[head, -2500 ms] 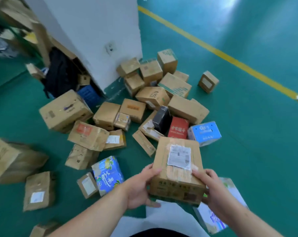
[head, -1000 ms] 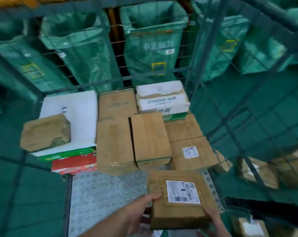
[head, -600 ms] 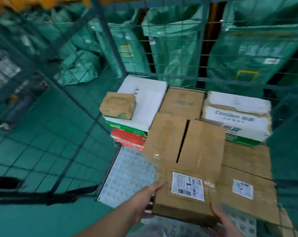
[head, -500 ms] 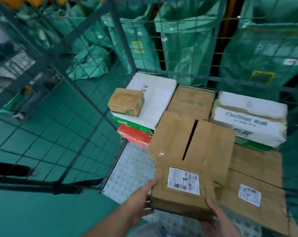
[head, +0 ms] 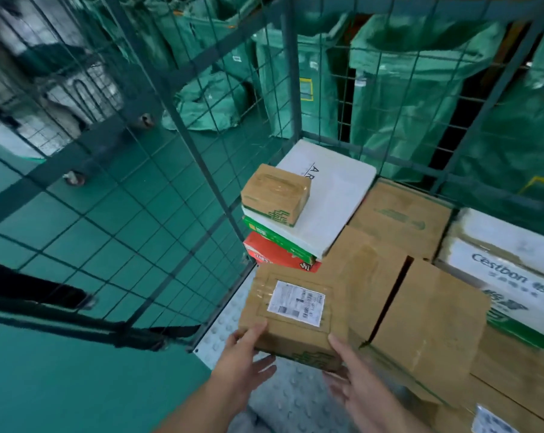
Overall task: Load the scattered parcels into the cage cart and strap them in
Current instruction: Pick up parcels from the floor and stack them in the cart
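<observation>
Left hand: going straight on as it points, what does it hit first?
The labelled parcel, which the left hand holds at its near corner; beyond it probably the red box, depth unclear.

I see a matt brown cardboard parcel (head: pixel 295 339), its paper label (head: pixel 298 303) under glossy tape. Beneath it is the studded grey metal floor (head: pixel 292 398), and behind it the cage cart (head: pixel 291 73) of painted wire.
</observation>
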Tool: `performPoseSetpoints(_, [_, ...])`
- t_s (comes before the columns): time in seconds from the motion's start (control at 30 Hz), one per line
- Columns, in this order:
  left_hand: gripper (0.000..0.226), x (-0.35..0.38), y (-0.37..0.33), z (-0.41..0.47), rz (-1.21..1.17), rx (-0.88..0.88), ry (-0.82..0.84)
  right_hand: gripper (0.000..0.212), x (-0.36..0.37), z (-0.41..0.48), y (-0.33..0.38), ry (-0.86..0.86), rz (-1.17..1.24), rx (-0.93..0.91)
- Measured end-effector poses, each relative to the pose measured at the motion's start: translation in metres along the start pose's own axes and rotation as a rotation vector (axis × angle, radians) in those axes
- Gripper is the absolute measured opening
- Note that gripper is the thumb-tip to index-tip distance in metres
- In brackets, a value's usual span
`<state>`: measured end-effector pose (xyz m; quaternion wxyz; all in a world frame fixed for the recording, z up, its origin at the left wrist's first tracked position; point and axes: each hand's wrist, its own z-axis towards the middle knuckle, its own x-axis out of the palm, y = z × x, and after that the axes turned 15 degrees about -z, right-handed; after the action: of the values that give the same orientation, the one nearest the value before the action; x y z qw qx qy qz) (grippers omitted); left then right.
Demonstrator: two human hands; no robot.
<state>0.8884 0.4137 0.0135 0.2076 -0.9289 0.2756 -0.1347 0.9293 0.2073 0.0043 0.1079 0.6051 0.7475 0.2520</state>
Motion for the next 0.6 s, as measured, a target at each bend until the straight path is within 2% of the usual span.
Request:
performPoseSetpoints(0.13, [0.066,0.003,-0.065,0.059,-0.074,0.037,0.0,0.075,0.056,0.049,0.047,-0.054,-0.007,-0.024])
performPoseSetpoints(0.3, [0.07,0.025,-0.159,0.152,-0.003,0.015,0.041,0.058,0.119,0.13,0.106,-0.13,0.051,-0.045])
performPoseSetpoints(0.47, [0.084,0.061,-0.228,0.224,0.013,0.022,0.067,0.077,0.159,0.209,0.159,-0.219,0.161,-0.061])
performPoseSetpoints(0.53, [0.074,0.075,-0.245,0.245,0.03,0.051,0.104,0.075,0.167,0.235,0.174,-0.227,0.205,-0.075])
performPoseSetpoints(0.6, [0.057,0.094,-0.256,0.261,0.044,0.082,0.122,0.06,0.17,0.255,0.188,-0.266,0.28,-0.106])
